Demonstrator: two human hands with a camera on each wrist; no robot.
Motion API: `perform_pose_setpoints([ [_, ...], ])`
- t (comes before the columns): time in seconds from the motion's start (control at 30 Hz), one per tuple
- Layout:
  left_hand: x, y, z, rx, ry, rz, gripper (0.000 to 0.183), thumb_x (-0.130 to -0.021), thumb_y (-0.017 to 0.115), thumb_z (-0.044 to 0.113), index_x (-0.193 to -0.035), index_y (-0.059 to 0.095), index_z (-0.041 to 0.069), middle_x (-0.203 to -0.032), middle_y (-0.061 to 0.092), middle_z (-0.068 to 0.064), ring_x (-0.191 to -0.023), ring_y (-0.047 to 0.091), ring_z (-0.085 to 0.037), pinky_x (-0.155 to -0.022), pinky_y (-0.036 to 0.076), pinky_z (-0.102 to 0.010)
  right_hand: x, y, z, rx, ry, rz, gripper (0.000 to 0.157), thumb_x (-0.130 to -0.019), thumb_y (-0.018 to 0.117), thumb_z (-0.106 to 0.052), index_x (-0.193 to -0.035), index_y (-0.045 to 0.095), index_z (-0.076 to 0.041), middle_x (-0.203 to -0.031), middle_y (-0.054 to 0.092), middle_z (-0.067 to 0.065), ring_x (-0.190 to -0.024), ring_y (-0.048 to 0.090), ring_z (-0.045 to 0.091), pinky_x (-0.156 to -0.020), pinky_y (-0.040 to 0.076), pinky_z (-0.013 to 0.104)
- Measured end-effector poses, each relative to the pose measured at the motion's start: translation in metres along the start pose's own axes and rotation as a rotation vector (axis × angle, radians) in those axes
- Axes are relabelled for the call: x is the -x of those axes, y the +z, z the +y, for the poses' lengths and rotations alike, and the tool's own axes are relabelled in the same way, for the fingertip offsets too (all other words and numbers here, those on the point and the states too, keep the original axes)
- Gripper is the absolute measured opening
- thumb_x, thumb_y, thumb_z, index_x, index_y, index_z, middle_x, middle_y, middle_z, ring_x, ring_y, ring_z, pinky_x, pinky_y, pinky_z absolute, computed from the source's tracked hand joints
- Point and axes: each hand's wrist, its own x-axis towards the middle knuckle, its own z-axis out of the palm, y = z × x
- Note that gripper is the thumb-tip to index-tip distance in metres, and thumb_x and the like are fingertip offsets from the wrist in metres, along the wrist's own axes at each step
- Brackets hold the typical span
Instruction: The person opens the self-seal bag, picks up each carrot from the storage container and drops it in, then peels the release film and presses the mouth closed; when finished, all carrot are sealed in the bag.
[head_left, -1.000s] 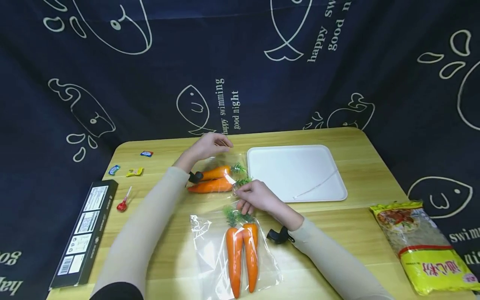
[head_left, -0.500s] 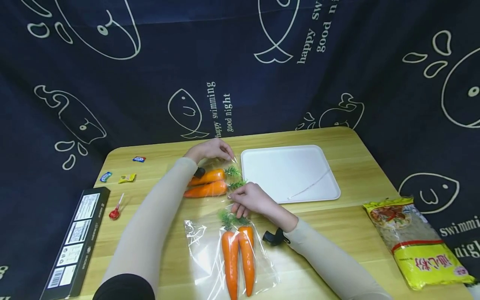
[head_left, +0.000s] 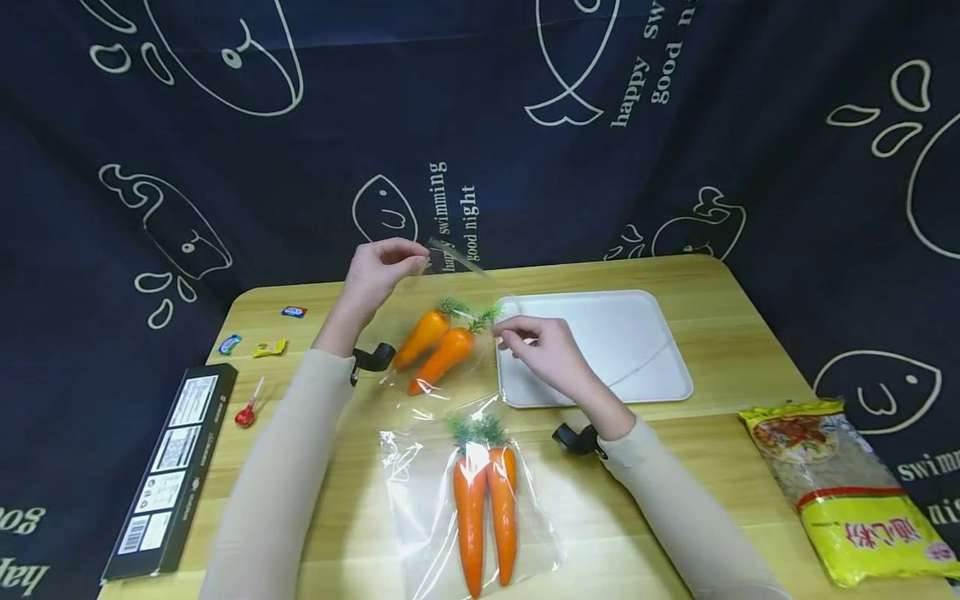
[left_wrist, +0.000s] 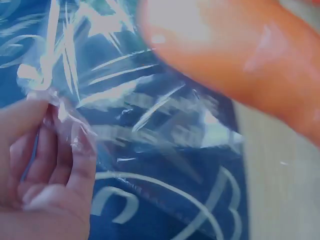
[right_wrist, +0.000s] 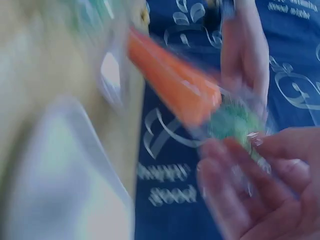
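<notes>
Both hands hold a clear plastic bag (left_wrist: 130,107) with two orange carrots (head_left: 444,357) with feathery green tops inside. My left hand (head_left: 380,271) pinches the bag's far left edge between thumb and fingers, raised past the table's back edge in the head view. At the opposite edge, the fingers of my right hand (head_left: 546,348) pinch the plastic beside the green tops, overlapping the white tray's left side. In the right wrist view the carrots (right_wrist: 172,82) look blurred. Nearer the body lies a second clear bag (head_left: 420,508) with two carrots (head_left: 471,521) in it.
To the right of the carrots is a white tray (head_left: 600,312). A yellow food packet (head_left: 847,492) lies at the right edge. On the left are a long black box (head_left: 172,467), a red lollipop (head_left: 245,415) and several small wrapped candies (head_left: 270,347).
The upper bag has been lifted and its carrots now slant. My left hand has risen, going up and left with its edge; my right hand has moved up and right over the tray.
</notes>
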Motion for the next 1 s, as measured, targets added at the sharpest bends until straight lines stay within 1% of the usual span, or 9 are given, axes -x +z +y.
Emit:
perform_pose_setpoints([
  [0.1,0.024,0.001,0.017,0.138,0.078,0.126,0.023,-0.087,0.078,0.028,-0.104,0.075,0.012,-0.104,0.072,-0.003,-0.096,0.065,-0.020,-0.090,0.056,-0.028,-0.004,-0.020,-0.007,0.069,-0.144,0.133,0.018,-0.099,0.060,-0.014,-0.107,0.077,-0.013,-0.100,0.077,0.005,-0.086,0.074,0.021,-0.072,0.061,0.027],
  [0.23,0.053,0.008,0.041,0.273,0.205,0.239,0.021,-0.086,0.079,0.019,-0.102,0.076,0.007,-0.101,0.073,-0.005,-0.093,0.067,-0.020,-0.087,0.057,-0.024,-0.002,-0.043,-0.024,0.161,-0.342,0.290,0.019,-0.096,0.061,-0.006,-0.103,0.077,-0.012,-0.097,0.077,0.001,-0.083,0.073,0.014,-0.075,0.058,0.020],
  [0.33,0.072,0.017,0.055,0.358,0.282,0.293,0.016,-0.086,0.079,0.011,-0.100,0.075,0.004,-0.098,0.074,-0.007,-0.088,0.068,-0.019,-0.083,0.058,-0.024,0.001,-0.059,-0.037,0.202,-0.466,0.379,0.022,-0.093,0.060,0.000,-0.099,0.077,-0.011,-0.093,0.077,0.000,-0.080,0.070,0.010,-0.077,0.055,0.015],
  [0.43,0.087,0.030,0.062,0.438,0.318,0.317,0.013,-0.085,0.078,0.006,-0.097,0.074,0.003,-0.094,0.073,-0.007,-0.082,0.067,-0.019,-0.078,0.058,-0.024,0.006,-0.069,-0.047,0.175,-0.528,0.442,0.023,-0.091,0.058,0.006,-0.095,0.077,-0.008,-0.088,0.075,0.003,-0.075,0.066,0.007,-0.075,0.053,0.013],
  [0.57,0.093,0.051,0.059,0.541,0.328,0.285,0.015,-0.087,0.075,0.003,-0.100,0.068,0.004,-0.091,0.071,-0.006,-0.078,0.067,-0.019,-0.074,0.059,-0.028,0.014,-0.074,-0.059,0.085,-0.497,0.485,0.023,-0.091,0.053,0.011,-0.093,0.074,0.002,-0.082,0.071,0.010,-0.065,0.059,0.011,-0.067,0.051,0.014],
  [0.63,0.091,0.060,0.055,0.568,0.314,0.259,0.018,-0.089,0.074,0.004,-0.105,0.066,0.003,-0.091,0.071,-0.006,-0.078,0.068,-0.019,-0.072,0.060,-0.030,0.018,-0.074,-0.062,0.059,-0.445,0.488,0.022,-0.091,0.051,0.012,-0.093,0.072,0.005,-0.083,0.069,0.013,-0.061,0.057,0.016,-0.064,0.051,0.014],
  [0.73,0.088,0.067,0.048,0.553,0.278,0.245,0.021,-0.090,0.073,0.008,-0.108,0.068,0.000,-0.089,0.072,-0.005,-0.079,0.068,-0.019,-0.070,0.060,-0.030,0.019,-0.075,-0.058,0.062,-0.343,0.460,0.022,-0.093,0.050,0.010,-0.096,0.071,0.007,-0.081,0.066,0.016,-0.059,0.055,0.023,-0.059,0.049,0.013],
  [0.9,0.088,0.071,0.041,0.478,0.243,0.247,0.020,-0.091,0.074,0.016,-0.102,0.072,-0.002,-0.088,0.072,-0.005,-0.079,0.068,-0.019,-0.071,0.061,-0.030,0.010,-0.078,-0.032,0.104,-0.208,0.399,0.024,-0.098,0.052,-0.001,-0.106,0.073,-0.008,-0.077,0.064,0.014,-0.057,0.055,0.024,-0.048,0.040,0.017],
  [1.0,0.089,0.071,0.042,0.455,0.259,0.255,0.021,-0.092,0.073,0.017,-0.102,0.072,-0.001,-0.087,0.072,-0.005,-0.079,0.068,-0.019,-0.073,0.060,-0.029,0.003,-0.080,-0.019,0.188,-0.235,0.430,0.028,-0.099,0.054,-0.007,-0.115,0.073,-0.019,-0.085,0.068,0.006,-0.060,0.060,0.018,-0.051,0.045,0.015],
])
